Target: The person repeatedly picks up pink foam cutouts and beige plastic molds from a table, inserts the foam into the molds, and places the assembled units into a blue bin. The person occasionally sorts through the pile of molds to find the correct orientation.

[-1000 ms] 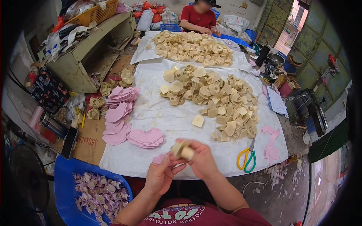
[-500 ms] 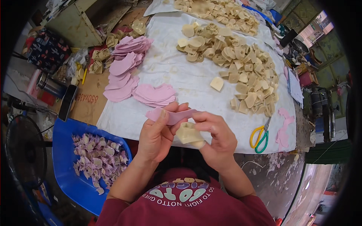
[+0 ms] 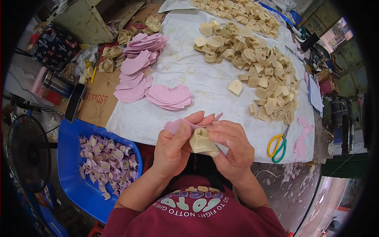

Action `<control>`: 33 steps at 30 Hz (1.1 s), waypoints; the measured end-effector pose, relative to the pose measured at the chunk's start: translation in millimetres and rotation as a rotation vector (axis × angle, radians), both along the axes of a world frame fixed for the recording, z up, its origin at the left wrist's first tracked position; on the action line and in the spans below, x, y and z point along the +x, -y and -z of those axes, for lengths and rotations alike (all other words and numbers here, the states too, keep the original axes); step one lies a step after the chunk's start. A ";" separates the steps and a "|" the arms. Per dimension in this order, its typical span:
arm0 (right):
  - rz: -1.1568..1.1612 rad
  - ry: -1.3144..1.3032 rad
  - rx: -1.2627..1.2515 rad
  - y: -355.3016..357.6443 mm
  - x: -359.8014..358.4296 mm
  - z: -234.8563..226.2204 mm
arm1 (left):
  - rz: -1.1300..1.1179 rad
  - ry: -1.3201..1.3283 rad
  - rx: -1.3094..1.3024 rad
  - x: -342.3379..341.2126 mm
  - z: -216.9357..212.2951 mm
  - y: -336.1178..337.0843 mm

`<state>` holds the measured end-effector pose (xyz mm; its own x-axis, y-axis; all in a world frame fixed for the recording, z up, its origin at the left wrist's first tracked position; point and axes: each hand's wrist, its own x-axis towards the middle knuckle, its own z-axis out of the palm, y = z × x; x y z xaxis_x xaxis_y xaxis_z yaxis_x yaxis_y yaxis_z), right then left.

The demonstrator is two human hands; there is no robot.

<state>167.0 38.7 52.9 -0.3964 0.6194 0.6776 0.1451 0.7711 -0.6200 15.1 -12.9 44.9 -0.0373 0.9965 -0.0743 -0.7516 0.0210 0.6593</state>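
Going taut is probably helping: left grip (image 3: pixel 168 149) is pinching patch (image 3: pixel 172 126) behind block (image 3: pixel 201 143), right grip (image 3: pixel 233 147) is clamping block.

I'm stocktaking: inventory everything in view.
Cloth: one, white, upper centre
Held piece: one, beige, centre
Held cutout: one, pink, centre
Cutouts: many, pink, cloth's left
Pieces: many, beige, on cloth
Scissors: one, yellow-green, cloth's right
Scraps: some, pink, cloth's right
Tub: one, blue, lower left
Wrapped pieces: many, purplish, in tub
Phone: one, black, left
Flask: one, silver, left
Fan: one, black, left
Bag: one, dark, left
Left hand: one, bare, centre
Right hand: one, bare, centre
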 end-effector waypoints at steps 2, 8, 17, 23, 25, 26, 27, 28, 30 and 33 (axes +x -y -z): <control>0.009 0.015 0.008 -0.1 -1.1 -0.4 | -0.004 -0.006 -0.003 0.1 -1.7 0.7; 0.071 0.030 0.079 -1.6 -1.7 -0.2 | -0.027 -0.035 0.027 2.6 -2.5 1.1; 0.117 0.213 0.194 -14.8 6.5 -6.3 | -0.146 -0.459 -0.014 -9.8 -2.4 -3.3; 0.115 0.350 0.186 -14.0 9.2 -14.5 | 0.018 -0.290 -0.111 -13.7 -4.5 -3.8; 0.117 0.392 0.178 -12.3 9.3 -16.7 | 0.037 -0.292 -0.130 -12.0 -3.0 -2.3; 0.122 0.418 0.171 -11.3 9.3 -17.8 | 0.030 -0.395 -0.124 -9.6 -2.4 -1.6; 0.130 0.444 0.166 -10.3 9.3 -18.6 | 0.024 -0.496 -0.115 -5.7 -2.3 -1.0; 0.129 0.456 0.145 -10.8 8.5 -15.9 | 0.018 -0.598 -0.105 -3.3 -1.9 -0.3; 0.124 0.475 0.106 -14.5 6.0 -5.8 | -0.010 -0.878 0.016 -4.1 -0.7 -0.5; 0.072 0.383 0.102 -18.7 12.6 0.9 | 0.113 -0.680 0.005 -23.5 10.8 -5.0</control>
<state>179.6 57.4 52.0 -0.5904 0.5917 0.5489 0.4064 0.8055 -0.4312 -8.4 -7.9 34.1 0.0298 0.9974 -0.0661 -0.1640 0.0701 0.9840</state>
